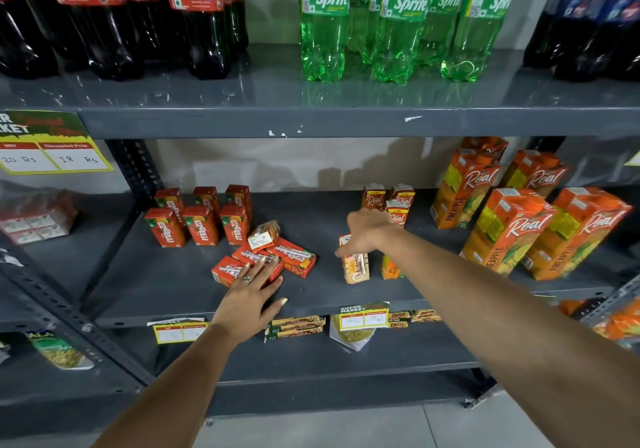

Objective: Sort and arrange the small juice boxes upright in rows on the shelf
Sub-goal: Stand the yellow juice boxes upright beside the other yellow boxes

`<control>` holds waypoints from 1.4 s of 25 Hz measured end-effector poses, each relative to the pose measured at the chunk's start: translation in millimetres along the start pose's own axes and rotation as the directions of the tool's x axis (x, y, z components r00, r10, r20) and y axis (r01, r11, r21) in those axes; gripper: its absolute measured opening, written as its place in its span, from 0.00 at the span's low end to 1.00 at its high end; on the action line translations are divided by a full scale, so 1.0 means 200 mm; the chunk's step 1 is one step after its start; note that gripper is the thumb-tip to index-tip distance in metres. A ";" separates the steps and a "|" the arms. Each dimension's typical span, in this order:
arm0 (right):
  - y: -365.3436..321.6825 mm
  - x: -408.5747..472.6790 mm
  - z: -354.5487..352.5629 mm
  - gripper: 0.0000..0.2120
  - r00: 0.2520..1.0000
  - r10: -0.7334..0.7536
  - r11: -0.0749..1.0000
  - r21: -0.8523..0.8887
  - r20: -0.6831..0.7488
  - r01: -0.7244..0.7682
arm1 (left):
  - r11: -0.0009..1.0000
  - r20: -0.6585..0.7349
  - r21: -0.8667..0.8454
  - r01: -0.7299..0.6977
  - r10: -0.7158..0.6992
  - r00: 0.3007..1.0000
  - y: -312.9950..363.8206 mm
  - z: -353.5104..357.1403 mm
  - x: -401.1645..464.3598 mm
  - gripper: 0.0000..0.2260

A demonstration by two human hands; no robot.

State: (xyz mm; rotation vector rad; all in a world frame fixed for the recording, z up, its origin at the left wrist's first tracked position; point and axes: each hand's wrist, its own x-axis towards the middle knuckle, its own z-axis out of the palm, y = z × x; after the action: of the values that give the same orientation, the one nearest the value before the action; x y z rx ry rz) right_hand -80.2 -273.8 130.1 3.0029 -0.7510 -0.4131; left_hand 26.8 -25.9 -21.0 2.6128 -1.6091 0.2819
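Observation:
On the grey middle shelf (194, 274), several small red Maaza boxes (202, 224) stand upright in two rows at the left. In front of them lies a heap of fallen small boxes (294, 257). My left hand (251, 295) rests flat and open on that heap, fingers spread. My right hand (363, 233) grips the top of a small orange Real box (356, 267) standing upright mid-shelf. Another small Real box (389, 269) stands just right of it, partly hidden by my forearm. Three small Real boxes (394, 205) stand upright behind.
Large Real pineapple cartons (509, 229) crowd the right of the shelf. Cola bottles (194, 18) and Sprite bottles (325, 21) fill the shelf above. Snack packets (296, 326) lie on the shelf below, price tags (363, 317) hang on the shelf edge.

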 end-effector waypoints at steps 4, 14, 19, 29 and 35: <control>0.02 -0.06 0.01 0.36 1.000 0.027 0.998 -0.057 0.005 -0.026 | 1.000 -0.008 -0.002 0.000 0.000 1.000 0.00 0.00 0.00 0.30; 0.08 -0.06 -0.02 0.28 0.957 -0.240 0.969 0.104 0.165 0.225 | 1.000 -0.009 -0.005 0.001 -0.001 1.000 0.01 -0.01 0.00 0.31; 0.10 -0.03 -0.01 0.19 0.935 -0.331 0.943 0.091 0.125 0.321 | 1.000 -0.003 -0.014 0.005 -0.005 1.000 0.01 -0.02 0.00 0.30; 0.13 0.02 -0.02 0.25 0.971 -0.219 0.961 0.192 0.094 0.199 | 1.000 -0.013 0.008 0.000 0.000 1.000 0.01 -0.01 0.00 0.28; 0.13 0.00 -0.05 0.30 0.928 -0.328 0.944 0.097 0.177 0.315 | 1.000 -0.007 -0.014 0.002 -0.002 1.000 0.01 -0.01 0.00 0.30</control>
State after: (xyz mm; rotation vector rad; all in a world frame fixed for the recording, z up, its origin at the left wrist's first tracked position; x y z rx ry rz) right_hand -89.7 -296.8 142.0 3.1883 -0.2746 -0.7079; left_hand 24.7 -26.5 -18.7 2.6003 -1.6006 0.2787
